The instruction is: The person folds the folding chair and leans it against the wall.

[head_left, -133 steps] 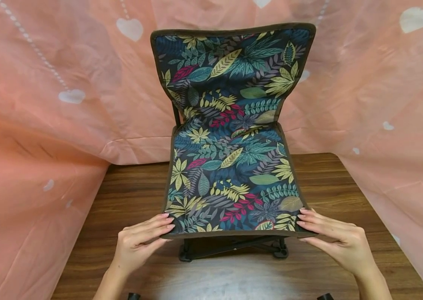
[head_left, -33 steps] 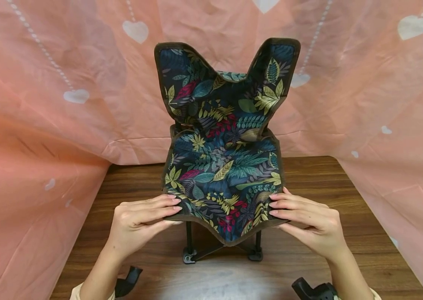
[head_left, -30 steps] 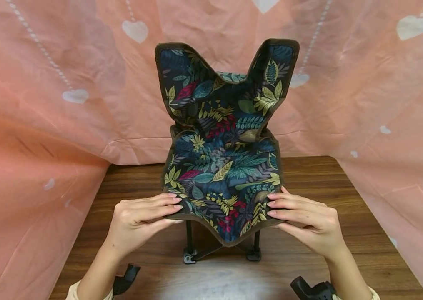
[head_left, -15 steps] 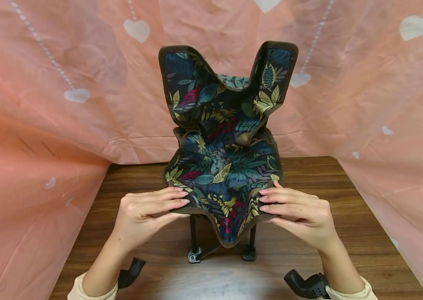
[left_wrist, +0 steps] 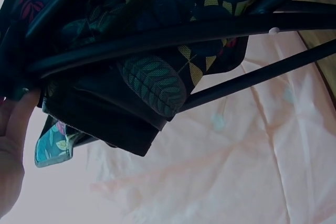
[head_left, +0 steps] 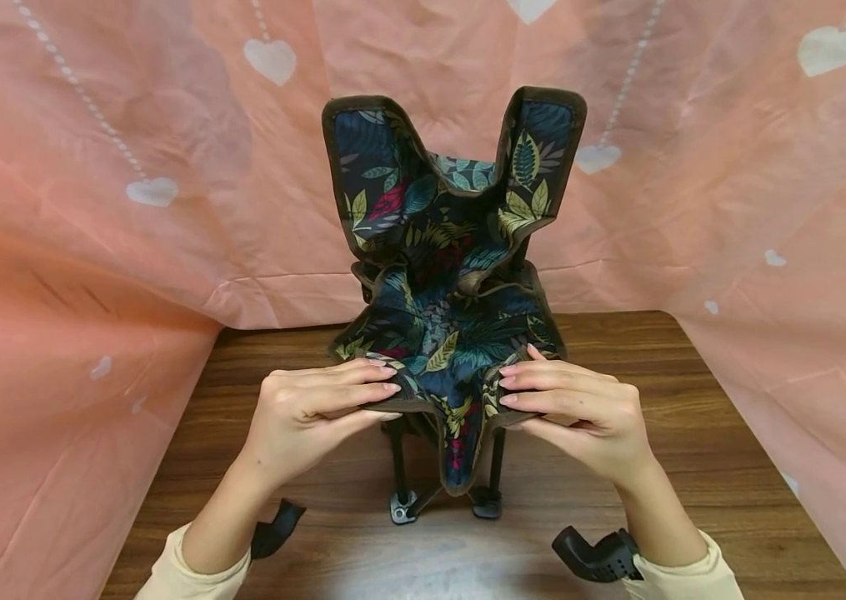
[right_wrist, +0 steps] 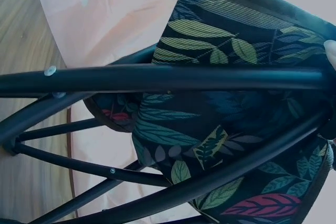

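Chair (head_left: 441, 325) held at both front corners of its seat: left hand (head_left: 313, 412) pinching one corner, right hand (head_left: 580, 408) the other, fingers above the cloth and thumbs at the hem. Between the two grips the front edge (head_left: 457, 467) dips in a single fold; beyond them stands the backrest (head_left: 362, 187), its two top corners raised about a sunken middle. Below and between the hands, two feet (head_left: 402, 507) rest on the floor (head_left: 648, 392). Head view: printed upper face, both hands, two sleeves (head_left: 673, 575) and two black mounts (head_left: 595, 557) nearer the wearer than the grips. Right wrist view: several riveted tubes (right_wrist: 157, 78) beneath the seat, hidden from above; left wrist view: similar tubes, dimly lit.
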`<move>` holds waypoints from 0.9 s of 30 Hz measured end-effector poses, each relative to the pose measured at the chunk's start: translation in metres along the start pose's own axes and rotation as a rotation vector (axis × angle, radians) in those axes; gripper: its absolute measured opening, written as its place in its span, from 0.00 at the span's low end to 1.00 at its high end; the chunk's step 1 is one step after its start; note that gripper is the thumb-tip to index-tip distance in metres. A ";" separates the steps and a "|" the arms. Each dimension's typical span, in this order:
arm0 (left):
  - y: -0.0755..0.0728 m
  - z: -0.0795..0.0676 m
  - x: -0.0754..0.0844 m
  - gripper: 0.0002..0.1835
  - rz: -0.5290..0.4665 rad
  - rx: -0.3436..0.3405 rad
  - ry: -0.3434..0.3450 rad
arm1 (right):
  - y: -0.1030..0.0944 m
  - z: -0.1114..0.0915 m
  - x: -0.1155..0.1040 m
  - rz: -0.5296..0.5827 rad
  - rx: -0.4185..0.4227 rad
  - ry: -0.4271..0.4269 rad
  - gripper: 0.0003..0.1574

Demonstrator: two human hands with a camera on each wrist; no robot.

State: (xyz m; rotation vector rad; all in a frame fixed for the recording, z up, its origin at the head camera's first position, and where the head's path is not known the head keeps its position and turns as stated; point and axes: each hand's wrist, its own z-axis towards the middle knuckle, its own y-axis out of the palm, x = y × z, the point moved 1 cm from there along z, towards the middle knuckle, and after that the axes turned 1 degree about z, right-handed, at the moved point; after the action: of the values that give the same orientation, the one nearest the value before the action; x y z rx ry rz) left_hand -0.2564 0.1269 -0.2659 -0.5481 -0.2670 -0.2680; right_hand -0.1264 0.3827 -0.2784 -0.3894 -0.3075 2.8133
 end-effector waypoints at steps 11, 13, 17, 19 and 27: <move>0.014 0.017 -0.001 0.12 0.009 0.002 -0.034 | -0.003 0.002 0.013 0.008 0.013 0.025 0.10; 0.017 0.019 0.000 0.12 0.013 0.003 -0.040 | -0.003 0.003 0.015 0.013 0.021 0.019 0.10; 0.025 0.025 0.000 0.12 0.033 0.006 -0.041 | -0.002 0.004 0.022 0.024 0.034 0.017 0.10; 0.028 0.027 0.000 0.12 0.044 0.007 -0.044 | -0.001 0.004 0.024 0.026 0.041 0.022 0.09; 0.034 0.037 -0.002 0.12 0.060 -0.002 -0.058 | -0.001 0.004 0.034 0.025 0.074 0.034 0.09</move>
State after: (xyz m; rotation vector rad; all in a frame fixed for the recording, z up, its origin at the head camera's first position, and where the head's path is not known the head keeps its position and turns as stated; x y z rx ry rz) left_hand -0.2541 0.1753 -0.2526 -0.5657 -0.3061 -0.1940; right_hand -0.1589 0.3934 -0.2823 -0.4262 -0.1922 2.8292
